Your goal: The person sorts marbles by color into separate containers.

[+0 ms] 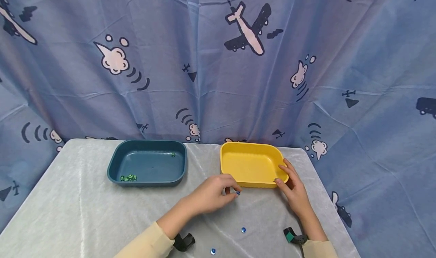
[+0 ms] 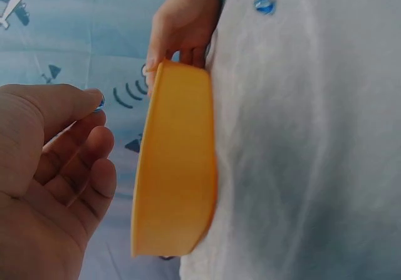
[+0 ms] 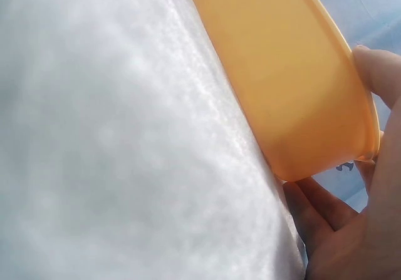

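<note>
My left hand pinches a small blue glass marble between thumb and fingertips, just in front of the near left corner of the yellow plastic bin. In the left wrist view the marble is mostly covered by the thumb, and the other fingers curl loosely below. At the bin's near right corner my right hand grips it, thumb over the rim and fingers along the outer side. The right wrist view shows the fingers low against the bin's wall.
Two more blue marbles lie on the pale cloth, one marble near the middle and another marble at the front. A teal bin on the left holds several green marbles. A printed blue curtain hangs behind the table.
</note>
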A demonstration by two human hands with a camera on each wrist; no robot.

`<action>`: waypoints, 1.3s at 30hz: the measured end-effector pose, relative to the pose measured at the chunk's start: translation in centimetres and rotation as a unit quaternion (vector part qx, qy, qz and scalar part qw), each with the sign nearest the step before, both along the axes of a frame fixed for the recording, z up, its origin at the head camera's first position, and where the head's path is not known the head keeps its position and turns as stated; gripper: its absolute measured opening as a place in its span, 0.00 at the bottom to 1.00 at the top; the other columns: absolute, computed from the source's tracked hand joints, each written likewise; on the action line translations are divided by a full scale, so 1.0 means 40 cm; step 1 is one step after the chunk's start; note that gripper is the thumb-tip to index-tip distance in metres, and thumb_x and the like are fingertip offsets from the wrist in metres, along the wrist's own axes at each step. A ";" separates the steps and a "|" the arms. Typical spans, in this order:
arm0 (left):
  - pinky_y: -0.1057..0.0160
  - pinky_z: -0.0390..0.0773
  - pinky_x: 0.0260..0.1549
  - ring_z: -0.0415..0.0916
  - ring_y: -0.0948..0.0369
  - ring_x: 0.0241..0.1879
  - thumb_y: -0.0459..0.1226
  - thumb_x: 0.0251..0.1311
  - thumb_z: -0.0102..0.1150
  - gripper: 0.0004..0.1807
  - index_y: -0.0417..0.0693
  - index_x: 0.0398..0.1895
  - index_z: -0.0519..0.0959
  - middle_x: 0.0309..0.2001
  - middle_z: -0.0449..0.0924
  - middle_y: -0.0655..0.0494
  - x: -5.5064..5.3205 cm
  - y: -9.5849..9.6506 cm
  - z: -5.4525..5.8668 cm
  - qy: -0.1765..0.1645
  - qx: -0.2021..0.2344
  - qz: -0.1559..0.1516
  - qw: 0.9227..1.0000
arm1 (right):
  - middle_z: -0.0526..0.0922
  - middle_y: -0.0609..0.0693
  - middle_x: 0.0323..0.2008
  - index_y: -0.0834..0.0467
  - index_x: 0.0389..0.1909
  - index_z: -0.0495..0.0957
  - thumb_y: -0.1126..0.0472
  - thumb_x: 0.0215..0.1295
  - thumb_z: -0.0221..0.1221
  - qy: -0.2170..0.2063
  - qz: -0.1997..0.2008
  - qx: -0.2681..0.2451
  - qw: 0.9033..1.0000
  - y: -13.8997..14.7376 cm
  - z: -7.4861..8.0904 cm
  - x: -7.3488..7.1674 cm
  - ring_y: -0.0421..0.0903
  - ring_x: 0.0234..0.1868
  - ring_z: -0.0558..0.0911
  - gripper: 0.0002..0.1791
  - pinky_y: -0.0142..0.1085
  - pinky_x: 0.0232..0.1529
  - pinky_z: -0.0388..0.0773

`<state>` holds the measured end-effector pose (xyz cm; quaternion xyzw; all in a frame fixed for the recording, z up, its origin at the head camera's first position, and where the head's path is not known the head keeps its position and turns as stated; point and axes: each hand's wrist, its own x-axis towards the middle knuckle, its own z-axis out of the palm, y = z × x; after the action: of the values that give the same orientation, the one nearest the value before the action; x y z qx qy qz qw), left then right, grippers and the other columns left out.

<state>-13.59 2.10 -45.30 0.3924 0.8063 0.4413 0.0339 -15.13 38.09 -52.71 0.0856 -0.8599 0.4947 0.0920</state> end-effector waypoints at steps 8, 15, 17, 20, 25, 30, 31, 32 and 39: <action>0.70 0.80 0.41 0.79 0.64 0.39 0.32 0.72 0.71 0.07 0.46 0.50 0.91 0.44 0.87 0.59 -0.052 -0.009 0.020 0.016 -0.020 0.027 0.999 | 0.54 0.51 0.88 0.61 0.77 0.73 0.64 0.81 0.64 0.001 0.006 -0.006 1.000 0.003 -0.001 0.003 0.59 0.85 0.58 0.28 0.17 0.68 0.64; 0.67 0.81 0.40 0.78 0.63 0.38 0.30 0.71 0.70 0.08 0.42 0.50 0.91 0.45 0.88 0.56 -0.085 -0.006 0.018 0.003 -0.024 0.044 0.999 | 0.54 0.50 0.88 0.62 0.77 0.72 0.63 0.81 0.63 0.000 0.003 -0.007 1.000 0.004 0.000 0.007 0.58 0.85 0.58 0.28 0.17 0.69 0.64; 0.67 0.81 0.40 0.78 0.62 0.38 0.30 0.71 0.71 0.08 0.42 0.50 0.91 0.45 0.88 0.56 -0.091 -0.003 0.014 -0.009 -0.028 0.048 0.998 | 0.54 0.51 0.88 0.62 0.77 0.72 0.63 0.81 0.63 0.000 0.004 -0.008 1.000 0.003 -0.001 0.008 0.58 0.85 0.58 0.28 0.17 0.69 0.64; 0.67 0.81 0.40 0.78 0.62 0.38 0.30 0.71 0.70 0.08 0.41 0.51 0.91 0.45 0.88 0.56 -0.099 0.002 0.008 -0.019 -0.029 0.053 0.998 | 0.54 0.52 0.88 0.62 0.77 0.73 0.63 0.81 0.63 0.005 0.005 -0.007 1.000 0.002 0.000 0.008 0.59 0.85 0.59 0.28 0.17 0.68 0.64; 0.66 0.81 0.40 0.78 0.63 0.38 0.31 0.72 0.70 0.09 0.40 0.51 0.91 0.45 0.88 0.55 -0.114 0.007 -0.003 -0.026 -0.026 0.062 0.997 | 0.54 0.52 0.88 0.62 0.77 0.73 0.64 0.81 0.63 0.013 0.007 -0.004 1.000 0.002 0.001 0.006 0.63 0.84 0.59 0.27 0.17 0.69 0.64; 0.66 0.83 0.42 0.80 0.64 0.39 0.31 0.72 0.70 0.09 0.39 0.51 0.91 0.45 0.88 0.54 -0.126 0.007 -0.016 -0.030 -0.034 0.068 0.997 | 0.54 0.52 0.88 0.63 0.76 0.73 0.64 0.81 0.63 0.009 0.005 -0.004 1.000 0.000 0.004 0.005 0.63 0.84 0.59 0.27 0.17 0.68 0.64; 0.66 0.83 0.42 0.81 0.64 0.39 0.31 0.72 0.70 0.09 0.39 0.51 0.91 0.46 0.88 0.54 -0.127 0.007 -0.018 -0.031 -0.037 0.069 0.996 | 0.54 0.52 0.88 0.63 0.76 0.73 0.64 0.81 0.64 0.008 0.004 -0.004 1.000 -0.001 0.005 0.005 0.62 0.84 0.59 0.27 0.17 0.68 0.64; 0.66 0.84 0.42 0.81 0.64 0.39 0.31 0.72 0.70 0.09 0.39 0.51 0.91 0.46 0.89 0.54 -0.128 0.007 -0.020 -0.032 -0.038 0.070 0.996 | 0.54 0.52 0.88 0.63 0.76 0.73 0.64 0.80 0.64 0.008 0.003 -0.004 1.000 -0.001 0.005 0.005 0.62 0.84 0.59 0.27 0.17 0.68 0.64; 0.66 0.84 0.42 0.82 0.64 0.40 0.32 0.72 0.70 0.09 0.40 0.52 0.91 0.46 0.89 0.53 -0.127 0.007 -0.023 -0.032 -0.041 0.074 0.996 | 0.55 0.51 0.88 0.63 0.76 0.73 0.63 0.80 0.64 0.008 -0.002 0.000 1.000 -0.001 0.005 0.006 0.62 0.85 0.58 0.28 0.16 0.68 0.63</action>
<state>-18.65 2.38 -46.21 0.3160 0.8490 0.4214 0.0431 -14.89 38.05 -52.51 0.0879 -0.8594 0.4938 0.0993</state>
